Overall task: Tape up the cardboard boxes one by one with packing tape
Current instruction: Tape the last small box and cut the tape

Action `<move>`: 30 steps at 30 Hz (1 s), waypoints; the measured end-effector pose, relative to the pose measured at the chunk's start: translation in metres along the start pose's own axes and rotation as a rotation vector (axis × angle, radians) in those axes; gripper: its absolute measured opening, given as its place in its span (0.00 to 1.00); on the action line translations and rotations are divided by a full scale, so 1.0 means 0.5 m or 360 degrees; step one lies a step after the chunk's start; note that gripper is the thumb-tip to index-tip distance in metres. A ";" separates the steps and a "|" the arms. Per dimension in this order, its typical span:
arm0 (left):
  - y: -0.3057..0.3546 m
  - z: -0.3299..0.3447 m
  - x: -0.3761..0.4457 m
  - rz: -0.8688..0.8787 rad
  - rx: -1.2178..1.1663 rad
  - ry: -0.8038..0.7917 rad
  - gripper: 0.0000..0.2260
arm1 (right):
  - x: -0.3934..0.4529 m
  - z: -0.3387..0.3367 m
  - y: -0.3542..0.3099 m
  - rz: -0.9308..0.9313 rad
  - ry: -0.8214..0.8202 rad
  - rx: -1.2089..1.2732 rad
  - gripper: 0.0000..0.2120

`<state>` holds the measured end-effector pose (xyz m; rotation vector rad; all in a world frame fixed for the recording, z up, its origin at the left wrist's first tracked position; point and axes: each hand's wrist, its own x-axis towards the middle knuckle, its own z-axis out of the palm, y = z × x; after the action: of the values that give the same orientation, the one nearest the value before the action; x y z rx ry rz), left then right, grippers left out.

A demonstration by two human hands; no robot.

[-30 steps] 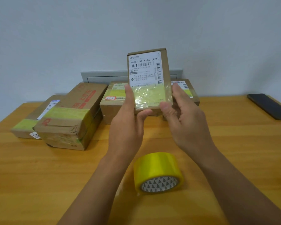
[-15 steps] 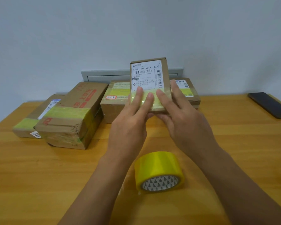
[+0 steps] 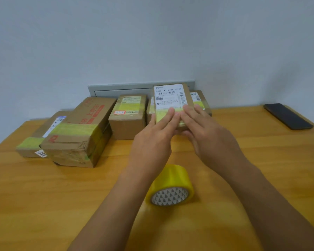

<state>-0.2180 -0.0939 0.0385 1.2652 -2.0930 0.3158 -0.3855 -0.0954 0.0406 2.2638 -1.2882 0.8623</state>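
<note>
A small flat cardboard box [image 3: 169,96] with a white shipping label and a band of yellow tape lies tilted at the back of the table, over another taped box [image 3: 202,100]. My left hand [image 3: 152,142] and my right hand [image 3: 210,138] lie side by side on its taped near end with straight fingers. Both thumbs are hidden under the hands. A roll of yellow packing tape [image 3: 172,182] lies on its side between my forearms, nearer to me.
More taped boxes stand at the back left of the wooden table [image 3: 43,196]: a large one [image 3: 80,134], a flat one [image 3: 34,142] and a medium one [image 3: 129,116]. A black phone [image 3: 287,115] lies at the far right. A grey wall panel [image 3: 120,88] runs behind.
The small box was held upright in the air in both hands. It has gone down and away from me onto the back row, and my fingers have flattened on it.
</note>
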 end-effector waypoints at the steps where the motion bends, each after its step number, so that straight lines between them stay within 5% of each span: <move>1: 0.020 -0.002 0.007 0.0005 -0.0014 -0.0055 0.26 | -0.010 -0.013 0.013 0.0014 -0.0010 -0.0010 0.21; 10: 0.210 0.045 -0.033 0.0211 0.0197 -0.0992 0.25 | -0.216 -0.068 0.116 0.0281 -0.0417 -0.0057 0.24; 17: 0.274 0.075 -0.056 0.0259 0.0246 -0.1478 0.25 | -0.298 -0.061 0.135 0.0554 -0.0873 0.0072 0.24; 24: 0.287 0.049 -0.054 0.0201 0.0307 -0.1458 0.28 | -0.310 -0.081 0.090 0.0479 -0.0803 -0.0014 0.22; 30: 0.229 -0.026 -0.068 0.0055 0.0620 -0.1192 0.29 | -0.316 -0.081 0.069 0.0542 -0.1034 -0.0112 0.28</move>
<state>-0.3001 -0.0061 0.0409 1.7734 -2.7739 0.3032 -0.4894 0.0103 -0.0358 2.3933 -1.9832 0.1485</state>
